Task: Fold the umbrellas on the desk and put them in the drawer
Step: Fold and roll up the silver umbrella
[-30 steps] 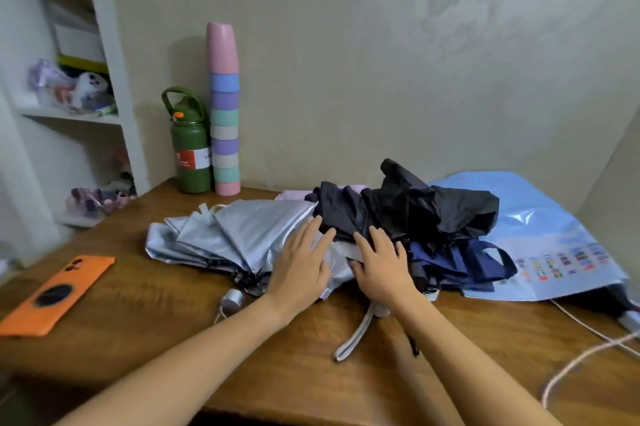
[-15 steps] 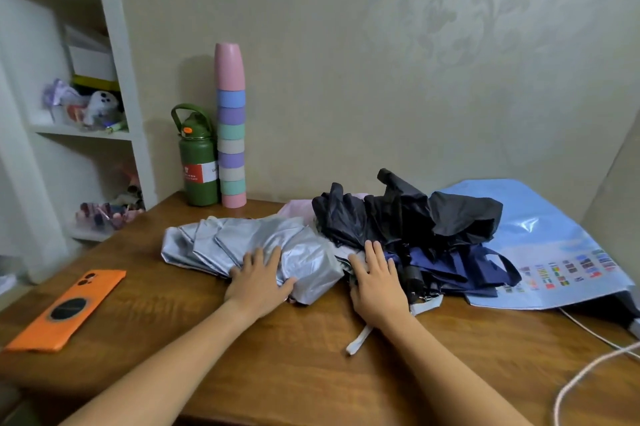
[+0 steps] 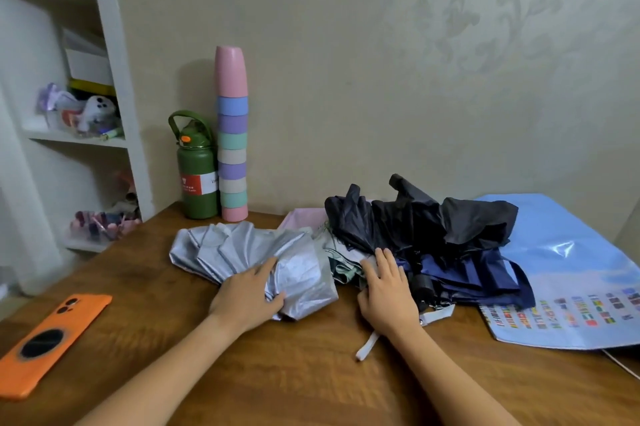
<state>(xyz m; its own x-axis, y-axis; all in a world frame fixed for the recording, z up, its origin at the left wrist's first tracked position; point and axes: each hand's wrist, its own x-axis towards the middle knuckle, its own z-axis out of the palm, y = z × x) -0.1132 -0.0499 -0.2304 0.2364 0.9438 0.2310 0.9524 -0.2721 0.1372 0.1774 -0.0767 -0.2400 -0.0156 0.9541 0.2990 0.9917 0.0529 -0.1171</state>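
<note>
The left hand (image 3: pixel 247 297) lies on the near end of the crumpled silver-grey fabric umbrella (image 3: pixel 256 257), fingers bent into the cloth and thumb tucked against a fold, gathering it. A second ago this hand lay flat and farther right, close to the other hand; it has since slid left along the canopy and begun to bunch it. The right hand (image 3: pixel 386 290) rests flat with straight fingers on pale cloth at the edge of the heap, holding nothing, much where it was before. Just beyond its fingertips lie the rumpled black fabric umbrella (image 3: pixel 422 218) and, touching it on the near side, the navy blue fabric umbrella (image 3: pixel 474 273). A white strap (image 3: pixel 369 344) trails from under the right wrist onto the brown wooden desk (image 3: pixel 311 373).

My judgement: folding of the silver umbrella is only starting. No drawer is in view. Farther out stand a green bottle (image 3: pixel 197 180) and a stack of pastel cups (image 3: pixel 231 135); an orange phone (image 3: pixel 48 342) lies left.
</note>
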